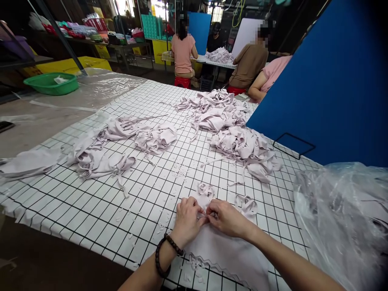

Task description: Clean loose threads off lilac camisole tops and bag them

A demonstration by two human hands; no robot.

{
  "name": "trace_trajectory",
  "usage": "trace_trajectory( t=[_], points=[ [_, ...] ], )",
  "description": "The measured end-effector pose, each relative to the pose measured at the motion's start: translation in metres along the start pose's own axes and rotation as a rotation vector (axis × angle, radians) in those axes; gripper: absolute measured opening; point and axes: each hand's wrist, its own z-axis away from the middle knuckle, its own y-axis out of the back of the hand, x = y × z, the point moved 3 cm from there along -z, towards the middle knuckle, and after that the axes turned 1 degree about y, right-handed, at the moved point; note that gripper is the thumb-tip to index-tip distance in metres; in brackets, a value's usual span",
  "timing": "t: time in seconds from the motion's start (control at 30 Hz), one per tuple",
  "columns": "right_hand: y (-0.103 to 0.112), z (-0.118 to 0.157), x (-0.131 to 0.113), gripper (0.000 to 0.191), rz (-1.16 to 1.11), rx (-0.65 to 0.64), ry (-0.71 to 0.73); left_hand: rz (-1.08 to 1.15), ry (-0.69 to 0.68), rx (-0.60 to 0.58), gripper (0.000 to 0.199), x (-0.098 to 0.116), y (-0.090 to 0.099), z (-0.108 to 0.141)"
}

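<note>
A pale lilac garment with looped straps and a wavy lower edge lies spread on the checked tabletop close to me. My left hand, with dark beads round its wrist, is closed in a pinch on the garment's upper middle. Right against it, my right hand pinches the same spot, fingertips nearly touching the left ones. Whatever small part lies between the fingertips is hidden. Small pale scraps are scattered beside the wavy edge, and more scraps lie farther up the table.
Heaps of similar garments lie to the left and farther back on the right. A clear plastic bag of cloth sits at my right, below a blue panel. A green basket stands back left. Several people sit beyond.
</note>
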Motion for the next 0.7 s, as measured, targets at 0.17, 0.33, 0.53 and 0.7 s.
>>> trace_trajectory(
  t=[0.17,0.33,0.53,0.7],
  points=[
    [-0.005,0.004,-0.008,0.016,0.348,-0.082,0.064,0.03,-0.011,0.011,0.019,0.001,0.001,0.0],
    [-0.008,-0.004,-0.012,0.02,0.491,-0.202,0.037,0.024,-0.021,0.012,0.022,0.0,0.002,0.0],
    [0.04,-0.028,-0.004,0.025,0.159,-0.031,-0.06,0.039,0.0,0.017,0.023,0.002,-0.003,0.0],
    [0.134,0.013,-0.033,0.031,-0.07,0.698,0.077,0.314,0.023,0.135,0.039,0.007,0.04,0.006]
  ],
)
